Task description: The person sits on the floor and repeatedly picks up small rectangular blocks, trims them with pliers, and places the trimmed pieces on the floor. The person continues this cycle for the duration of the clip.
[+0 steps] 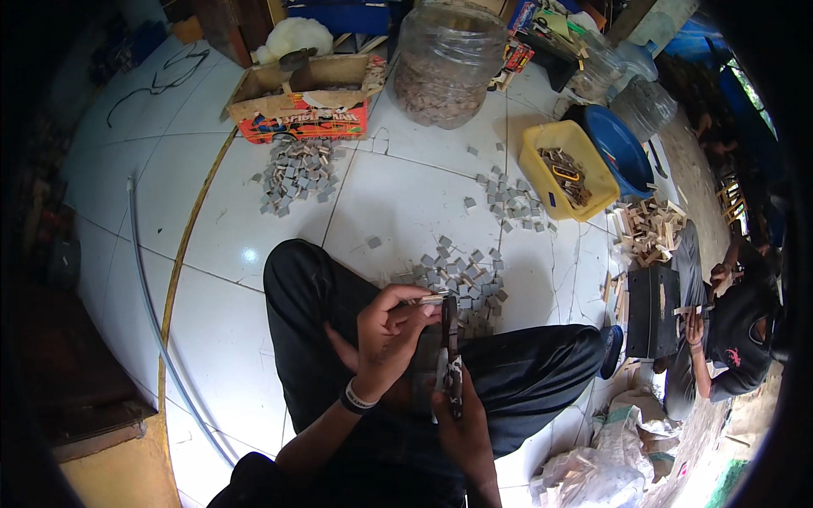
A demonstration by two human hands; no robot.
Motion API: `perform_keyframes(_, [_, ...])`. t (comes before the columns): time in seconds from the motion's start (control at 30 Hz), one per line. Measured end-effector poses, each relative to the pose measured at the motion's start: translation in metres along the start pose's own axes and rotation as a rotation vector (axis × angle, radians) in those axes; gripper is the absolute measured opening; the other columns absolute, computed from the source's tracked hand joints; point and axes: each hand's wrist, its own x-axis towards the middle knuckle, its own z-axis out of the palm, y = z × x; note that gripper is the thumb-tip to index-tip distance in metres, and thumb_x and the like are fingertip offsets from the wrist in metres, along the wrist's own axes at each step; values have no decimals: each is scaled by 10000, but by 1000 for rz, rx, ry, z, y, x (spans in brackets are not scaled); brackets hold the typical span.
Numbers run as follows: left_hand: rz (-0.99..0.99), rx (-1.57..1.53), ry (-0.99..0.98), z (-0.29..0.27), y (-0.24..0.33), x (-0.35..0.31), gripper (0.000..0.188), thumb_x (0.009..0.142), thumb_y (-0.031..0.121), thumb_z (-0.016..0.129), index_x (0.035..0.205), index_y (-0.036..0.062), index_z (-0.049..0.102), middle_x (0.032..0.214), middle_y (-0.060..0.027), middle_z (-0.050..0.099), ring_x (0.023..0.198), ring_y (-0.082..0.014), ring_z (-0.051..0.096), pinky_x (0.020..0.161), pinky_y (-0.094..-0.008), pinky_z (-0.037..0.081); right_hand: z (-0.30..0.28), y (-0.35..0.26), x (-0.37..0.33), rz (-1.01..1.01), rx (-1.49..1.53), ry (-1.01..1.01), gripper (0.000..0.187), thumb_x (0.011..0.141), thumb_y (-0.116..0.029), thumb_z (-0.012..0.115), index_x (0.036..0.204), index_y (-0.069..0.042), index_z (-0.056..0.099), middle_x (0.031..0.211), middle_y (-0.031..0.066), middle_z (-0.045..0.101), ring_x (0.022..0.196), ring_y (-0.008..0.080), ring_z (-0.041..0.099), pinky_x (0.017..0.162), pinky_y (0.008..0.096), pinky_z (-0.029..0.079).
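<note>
Above my crossed legs, my left hand (pixel 391 332) pinches a small pale wooden piece (pixel 430 300) between thumb and fingers. My right hand (pixel 466 427) is wrapped round a long, dark hand tool (pixel 450 326) with mottled black-and-white handles, pointing away from me; its exact kind is unclear. The tool's far end touches or nearly touches the wooden piece. Just beyond lies a pile of small grey square pieces (pixel 461 273), some with pale wooden parts showing.
More grey squares lie in a pile (pixel 296 176) by a red cardboard box (pixel 301 123) and in a scatter (pixel 512 201) near a yellow tub (pixel 569 135). A clear plastic container (pixel 447 68) stands behind. At right, another person (pixel 737 330) sits near wood offcuts (pixel 648 227).
</note>
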Motion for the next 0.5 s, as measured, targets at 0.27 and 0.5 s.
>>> perform_keyframes(0.27, [9,60,13,1,6,2,187,1033,-1,644,1196,-91,631,1131,-194,740,1047,-265,767,926,-373,659,0,-4,2,-130,-78,37,596,1075,-103,579,1621,-6,360,1418,285,617,1328,328,630,1062,389,495])
perform_keyframes(0.5, [20,88,21,1,8,3,176,1029,-22,635,1190,-94,642,1128,-198,743,1027,-268,773,897,-367,670,1,-7,5,-133,-82,39,603,1071,-99,582,1627,-21,360,1438,293,605,1352,343,615,1071,397,490])
